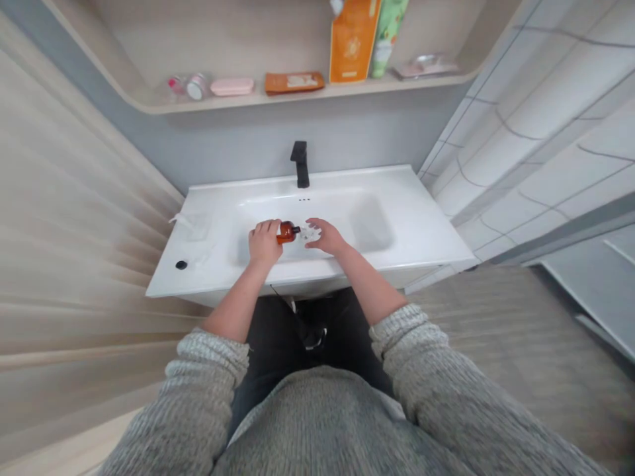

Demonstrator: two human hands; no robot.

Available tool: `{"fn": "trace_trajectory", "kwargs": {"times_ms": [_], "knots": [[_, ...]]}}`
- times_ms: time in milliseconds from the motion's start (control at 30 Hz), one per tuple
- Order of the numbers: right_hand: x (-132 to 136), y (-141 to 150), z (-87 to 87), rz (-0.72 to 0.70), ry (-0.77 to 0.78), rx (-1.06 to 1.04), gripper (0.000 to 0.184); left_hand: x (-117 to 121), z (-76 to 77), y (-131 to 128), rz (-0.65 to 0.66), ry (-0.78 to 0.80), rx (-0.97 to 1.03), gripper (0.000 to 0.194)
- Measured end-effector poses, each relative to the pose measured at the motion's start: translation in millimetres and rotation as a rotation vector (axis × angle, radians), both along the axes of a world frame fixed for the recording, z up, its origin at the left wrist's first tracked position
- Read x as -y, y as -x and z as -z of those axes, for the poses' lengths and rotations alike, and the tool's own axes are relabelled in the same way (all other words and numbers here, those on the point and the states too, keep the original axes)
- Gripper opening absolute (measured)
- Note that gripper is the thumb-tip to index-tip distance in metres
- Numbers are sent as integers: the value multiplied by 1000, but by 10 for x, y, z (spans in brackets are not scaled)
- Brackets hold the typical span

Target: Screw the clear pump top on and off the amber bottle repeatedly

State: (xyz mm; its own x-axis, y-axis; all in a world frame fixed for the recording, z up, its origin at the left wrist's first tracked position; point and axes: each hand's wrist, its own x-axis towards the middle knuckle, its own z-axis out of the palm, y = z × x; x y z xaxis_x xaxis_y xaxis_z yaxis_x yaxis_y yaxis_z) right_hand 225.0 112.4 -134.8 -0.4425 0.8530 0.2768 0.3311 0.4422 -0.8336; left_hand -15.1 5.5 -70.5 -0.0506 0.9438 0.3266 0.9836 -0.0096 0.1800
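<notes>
My left hand [264, 242] is wrapped round an amber bottle [286, 233] with a black neck. The bottle lies tipped nearly level, its mouth towards the right. Curled round a small clear, whitish thing [310, 233] is my right hand [325, 237]; its exact kind is too small to make out. The bottle's neck is right beside this thing, and I cannot tell whether they touch. Both hands are above the white sink basin [347, 231]. On the counter to the left sits a small round black piece [181, 265], like a cap.
A black faucet [300, 165] stands behind the basin. A clear and white packet [193, 226] is on the left counter. Above, the wall shelf [198, 102] holds an orange pouch [353, 43], a green tube [387, 39] and several small items. A pale curtain [74, 231] hangs left.
</notes>
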Motion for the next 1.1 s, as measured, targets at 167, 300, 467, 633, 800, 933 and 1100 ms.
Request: {"fn": "trace_trajectory", "kwargs": {"times_ms": [167, 300, 467, 633, 800, 933, 1100], "knots": [[2, -7, -6, -12, -3, 8, 92, 15, -19, -8, -9, 7, -1, 67], [-7, -6, 1, -9, -3, 17, 93, 22, -39, -14, -7, 7, -4, 67], [-20, -1, 11, -16, -3, 19, 93, 29, -42, -12, -2, -5, -5, 64], [-20, 0, -11, -19, -6, 21, 93, 37, -34, -6, 4, -7, -2, 64], [-6, -2, -42, -30, 4, 11, 93, 41, -53, -21, -10, 11, -9, 64], [12, 9, -59, -22, 8, 2, 93, 42, -70, -34, -19, 27, -3, 66], [36, 16, -93, -13, 13, 15, 90, 50, -83, -33, -6, 21, 20, 68]]}}
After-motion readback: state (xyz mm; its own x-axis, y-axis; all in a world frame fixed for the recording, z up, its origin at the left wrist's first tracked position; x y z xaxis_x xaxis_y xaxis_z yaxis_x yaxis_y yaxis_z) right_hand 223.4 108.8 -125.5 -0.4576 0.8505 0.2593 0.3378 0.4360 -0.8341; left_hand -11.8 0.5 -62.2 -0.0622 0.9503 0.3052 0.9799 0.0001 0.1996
